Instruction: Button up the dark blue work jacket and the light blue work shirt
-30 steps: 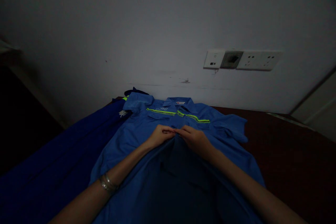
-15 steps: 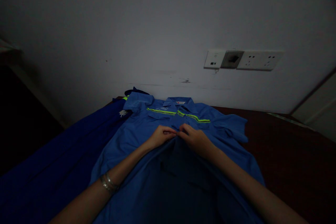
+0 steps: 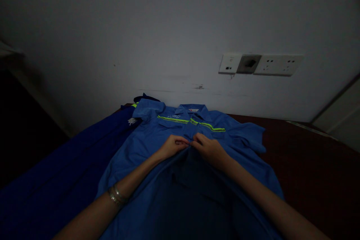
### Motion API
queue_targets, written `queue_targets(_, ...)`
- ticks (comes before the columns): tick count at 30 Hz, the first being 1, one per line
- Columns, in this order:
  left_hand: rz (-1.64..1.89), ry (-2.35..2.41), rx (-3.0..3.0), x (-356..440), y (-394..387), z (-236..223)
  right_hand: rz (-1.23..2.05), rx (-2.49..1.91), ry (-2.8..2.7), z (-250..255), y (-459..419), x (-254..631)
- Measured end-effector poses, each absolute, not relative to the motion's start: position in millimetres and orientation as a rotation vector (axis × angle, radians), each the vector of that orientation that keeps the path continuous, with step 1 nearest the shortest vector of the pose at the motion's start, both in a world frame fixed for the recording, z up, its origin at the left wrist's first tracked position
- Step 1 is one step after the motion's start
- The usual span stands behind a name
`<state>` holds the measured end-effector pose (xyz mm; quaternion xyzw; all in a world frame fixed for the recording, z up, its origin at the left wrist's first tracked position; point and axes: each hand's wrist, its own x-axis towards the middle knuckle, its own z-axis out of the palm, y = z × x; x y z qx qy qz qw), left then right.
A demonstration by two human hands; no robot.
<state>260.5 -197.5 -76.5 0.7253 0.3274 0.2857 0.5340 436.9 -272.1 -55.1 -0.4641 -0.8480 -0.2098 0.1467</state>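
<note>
A blue short-sleeved work shirt [image 3: 135, 150] lies face up, its collar toward the wall and a yellow-green stripe across the chest. Its front is joined near the chest and parts below, showing the darker inside. My left hand [image 3: 172, 146] pinches one front edge at the middle of the shirt. Fingertip to fingertip with it, my right hand [image 3: 209, 149] is closed on the other front edge. Whatever small fastening sits between the fingertips is too small and dark to make out. Metal bangles [image 3: 116, 195] circle my left wrist.
Under the shirt is a dark reddish-brown tabletop [image 3: 309, 165]. A darker blue garment [image 3: 75, 161] with a yellow-green band lies to the left, partly beneath the shirt's sleeve. White sockets [image 3: 278, 65] and a grey wall plate [image 3: 249, 63] are set in the wall behind.
My right fingers have bent and drawn slightly to the right and back at the front edge. My left hand has barely moved, and the shirt lies as before.
</note>
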Motion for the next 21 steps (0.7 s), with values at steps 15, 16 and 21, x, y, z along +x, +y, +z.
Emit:
queue_targets(15, 0.684, 0.784, 1.738, 260.7, -201.5, -73.3, -0.612, -1.336, -2.412, -59.2, -271.1, 438.2)
queue_targets(16, 0.687, 0.787, 1.755, 260.7, -201.6, -73.2, -0.612, -1.336, -2.41, -59.3, -270.9, 438.3)
queue_targets(21, 0.713, 0.809, 1.907, 259.3, -203.1, -72.9, -0.611, -1.363, -2.392, -59.4, -270.5, 439.0)
